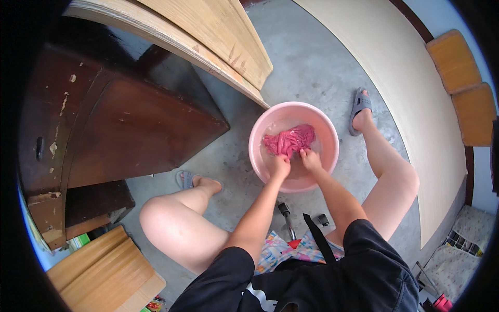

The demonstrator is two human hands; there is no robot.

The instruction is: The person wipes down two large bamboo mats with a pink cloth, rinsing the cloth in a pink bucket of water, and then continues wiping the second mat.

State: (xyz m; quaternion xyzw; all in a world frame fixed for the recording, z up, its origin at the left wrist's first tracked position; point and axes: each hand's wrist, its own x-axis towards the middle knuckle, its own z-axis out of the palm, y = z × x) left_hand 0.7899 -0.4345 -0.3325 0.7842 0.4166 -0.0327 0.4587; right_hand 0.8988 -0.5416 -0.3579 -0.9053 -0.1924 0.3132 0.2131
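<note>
A pink plastic basin stands on the floor between my feet, holding water. In it lies a wet, crumpled magenta cloth, partly in the water. My left hand grips the cloth's near edge, fingers closed around it. Close beside it, to the right, my right hand pinches the same edge between thumb and fingers. Both hands are inside the basin's rim, a short gap apart. What kind of cloth item it is, I cannot tell.
A dark brown wooden cabinet with chipped paint stands to the left. Pale wooden boards reach down to the basin's far rim. Along the right lies a large beige panel. Wooden boards lie at lower left. A metal chair leg is below the basin.
</note>
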